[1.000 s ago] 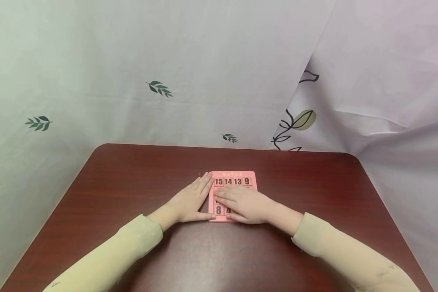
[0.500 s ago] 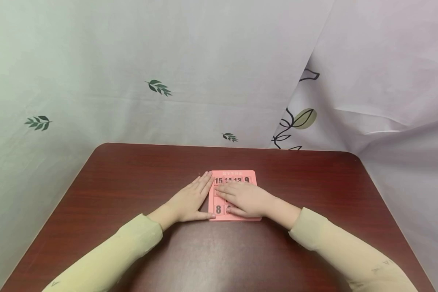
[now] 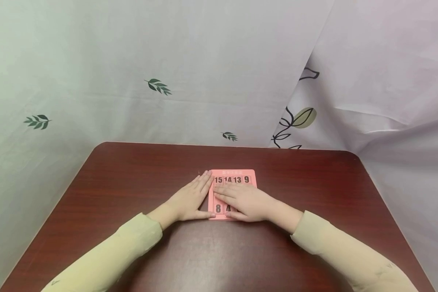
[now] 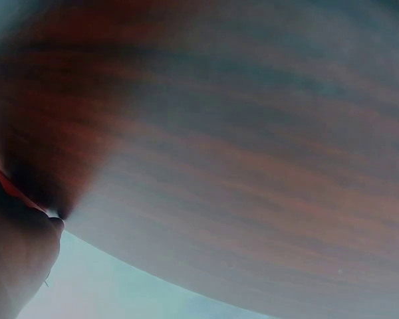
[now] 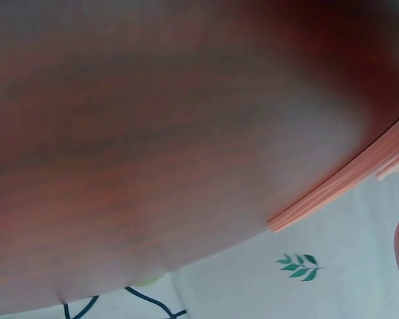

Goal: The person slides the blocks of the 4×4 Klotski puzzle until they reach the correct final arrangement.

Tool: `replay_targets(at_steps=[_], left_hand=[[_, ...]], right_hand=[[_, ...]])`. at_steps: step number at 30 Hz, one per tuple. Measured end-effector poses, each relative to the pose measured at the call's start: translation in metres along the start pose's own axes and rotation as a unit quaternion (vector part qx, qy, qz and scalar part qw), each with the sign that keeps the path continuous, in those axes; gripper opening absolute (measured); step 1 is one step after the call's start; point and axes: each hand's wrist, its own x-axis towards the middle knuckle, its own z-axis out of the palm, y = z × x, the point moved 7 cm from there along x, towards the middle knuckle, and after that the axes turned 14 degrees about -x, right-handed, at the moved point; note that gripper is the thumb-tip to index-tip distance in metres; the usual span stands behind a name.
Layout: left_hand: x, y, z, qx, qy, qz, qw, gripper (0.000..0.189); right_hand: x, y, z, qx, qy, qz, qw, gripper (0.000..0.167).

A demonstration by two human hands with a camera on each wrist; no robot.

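A pink number slide puzzle (image 3: 232, 172) lies flat on the table in the head view. Its far row shows 15, 14, 13 and 9; an 8 and part of a 4 show in the near row. My left hand (image 3: 189, 201) lies along its left side, fingers extended, thumb reaching the near left corner. Over the tiles rests my right hand (image 3: 249, 201), its straight fingers pointing left and hiding the middle rows. The left wrist view catches part of the left hand (image 4: 20, 259) by a red edge. In the right wrist view, the puzzle's side (image 5: 346, 181) shows as a pink strip.
The dark red-brown wooden table (image 3: 142, 162) has rounded far corners. Behind it and at both sides hangs a pale cloth (image 3: 204, 61) printed with leaves. Light sleeves (image 3: 328, 235) cover both forearms.
My right hand slid a little away from me over the tiles, then came back towards me, showing the 14 and 13 more fully again. The left hand and the puzzle stay in place.
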Motion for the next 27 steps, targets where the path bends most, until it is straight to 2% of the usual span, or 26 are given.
replay_targets(at_steps=[5, 9, 18, 27], left_hand=[[-0.001, 0.000, 0.000, -0.006, 0.003, 0.001, 1.0000, 0.116], [-0.001, -0.001, 0.000, -0.007, 0.005, 0.002, 1.0000, 0.115], [-0.002, -0.001, 0.000, -0.009, 0.003, 0.000, 1.0000, 0.116], [-0.002, 0.000, -0.004, -0.004, 0.011, 0.010, 0.9999, 0.115]], right_hand=[[-0.009, -0.019, -0.007, -0.019, 0.042, -0.042, 0.9980, 0.065], [-0.015, -0.025, -0.004, -0.036, 0.034, -0.049, 0.9976, 0.067], [-0.012, -0.020, 0.000, -0.039, 0.017, -0.040, 0.9983, 0.067], [-0.002, -0.003, 0.006, -0.025, -0.020, 0.000, 0.9995, 0.062]])
